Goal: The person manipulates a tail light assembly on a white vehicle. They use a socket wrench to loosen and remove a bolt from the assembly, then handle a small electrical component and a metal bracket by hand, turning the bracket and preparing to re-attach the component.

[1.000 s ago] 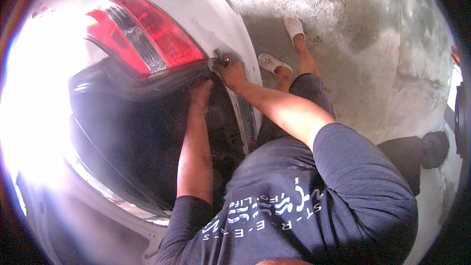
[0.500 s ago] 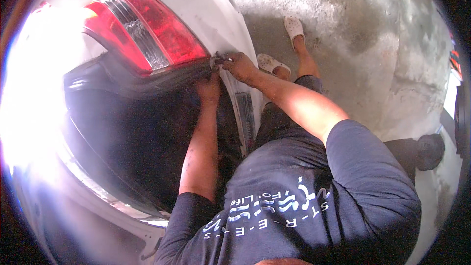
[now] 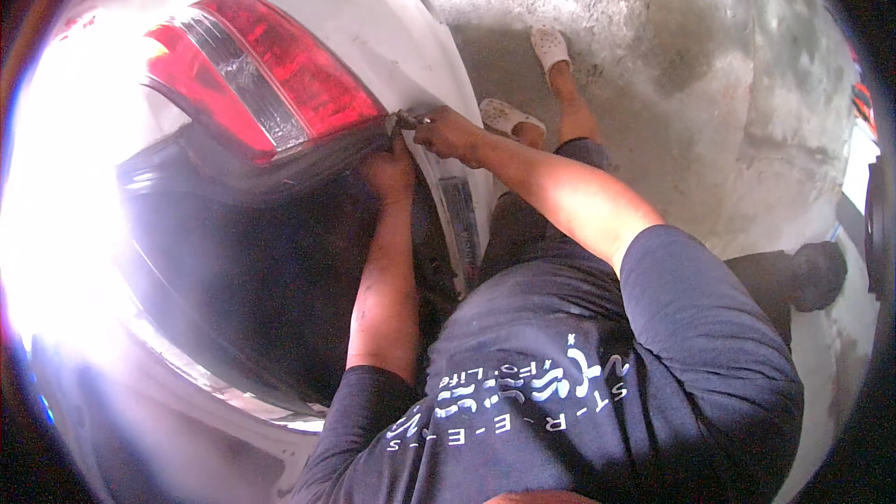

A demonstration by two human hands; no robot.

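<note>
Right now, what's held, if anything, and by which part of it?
Right hand: seems to pinch the right end of a small dark piece beside the red tail light; too small to identify. Left hand: can't tell.

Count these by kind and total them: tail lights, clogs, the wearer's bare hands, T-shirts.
Tail light: 1
Pale clogs: 2
Bare hands, left hand and right hand: 2
Dark T-shirt: 1
Total: 6

white lettering [image 3: 509, 399] on dark shirt [image 3: 695, 359]
</note>
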